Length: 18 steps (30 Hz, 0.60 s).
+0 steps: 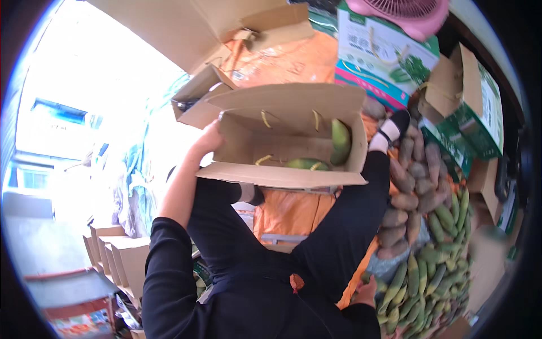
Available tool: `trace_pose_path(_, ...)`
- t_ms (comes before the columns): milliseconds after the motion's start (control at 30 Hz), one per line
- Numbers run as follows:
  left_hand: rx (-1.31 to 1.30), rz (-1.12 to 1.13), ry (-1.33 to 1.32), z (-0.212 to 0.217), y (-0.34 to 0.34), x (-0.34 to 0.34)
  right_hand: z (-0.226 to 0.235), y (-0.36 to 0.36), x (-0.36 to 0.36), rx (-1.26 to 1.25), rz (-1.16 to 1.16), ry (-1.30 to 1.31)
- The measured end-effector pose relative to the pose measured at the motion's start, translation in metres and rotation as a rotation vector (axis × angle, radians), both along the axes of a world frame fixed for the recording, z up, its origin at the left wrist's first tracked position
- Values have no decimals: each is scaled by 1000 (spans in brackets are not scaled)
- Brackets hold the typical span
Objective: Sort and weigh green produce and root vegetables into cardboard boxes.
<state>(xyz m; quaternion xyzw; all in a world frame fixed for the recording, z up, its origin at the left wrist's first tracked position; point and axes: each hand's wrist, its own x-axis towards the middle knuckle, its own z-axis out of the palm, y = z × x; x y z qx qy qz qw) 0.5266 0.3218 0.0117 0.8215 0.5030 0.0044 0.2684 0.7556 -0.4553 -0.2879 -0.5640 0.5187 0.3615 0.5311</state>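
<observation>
An open cardboard box (293, 101) stands between my legs, its flaps raised and yellow cord handles showing inside. Two green, long cucumber-like vegetables lie in it: one green vegetable (340, 141) along the right wall, another green vegetable (307, 164) near the front wall. My left hand (212, 137) grips the box's left edge. Low on the right, my right hand (366, 292) is closed around what looks like another green vegetable (366, 277), mostly hidden by the fingers. That hand is beside a heap of green vegetables (415, 277).
Brown tubers (403, 200) are piled beyond the green heap, by my right foot. A printed carton (384, 56) with a pink fan (403, 14) on top stands at the back. Another open carton (468, 107) is at right. Orange sheeting (282, 59) lies behind; folded cartons (127, 254) stand left.
</observation>
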Motion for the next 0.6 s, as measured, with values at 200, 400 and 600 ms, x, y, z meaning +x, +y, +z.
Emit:
trace_pose_path(200, 107, -36, 170, 6, -1, -7, 1, 19, -5, 317, -104, -70)
trace_pose_path(400, 44, -70, 226, 31, -10, 4, 32, 58, 9, 880, -163, 46)
trace_pose_path(600, 114, -132, 145, 10, -9, 7, 122, 151, 48, 512, 234, -523)
